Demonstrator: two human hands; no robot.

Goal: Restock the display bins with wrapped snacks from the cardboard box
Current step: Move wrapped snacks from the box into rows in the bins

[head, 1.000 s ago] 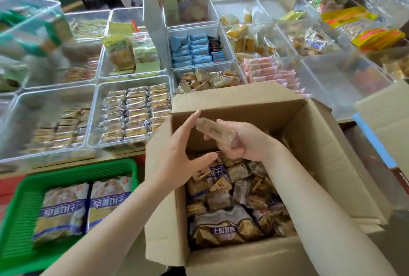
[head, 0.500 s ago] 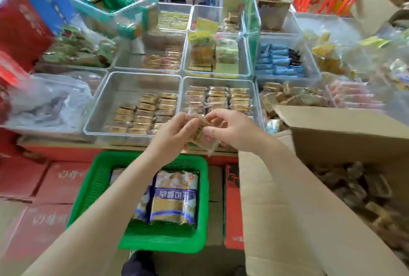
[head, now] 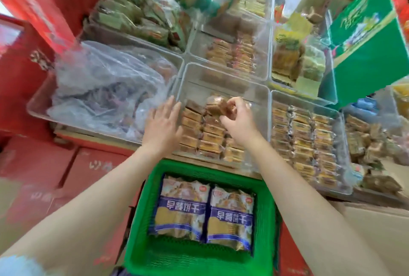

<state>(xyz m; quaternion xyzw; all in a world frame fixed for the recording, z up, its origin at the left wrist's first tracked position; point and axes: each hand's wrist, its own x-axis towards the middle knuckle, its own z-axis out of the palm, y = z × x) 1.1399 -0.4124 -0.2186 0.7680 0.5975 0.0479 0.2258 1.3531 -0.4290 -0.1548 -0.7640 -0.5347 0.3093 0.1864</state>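
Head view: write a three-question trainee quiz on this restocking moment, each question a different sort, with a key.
1. True or false: the right hand holds a wrapped snack over the clear bin of stacked brown snacks.
2. Multiple choice: the left hand is A) gripping a snack, B) open with straight fingers at the bin's left edge, C) inside the green basket.
3. Fill in: the green basket below the bins holds ___ large blue-banded packs.

Key
1. True
2. B
3. two
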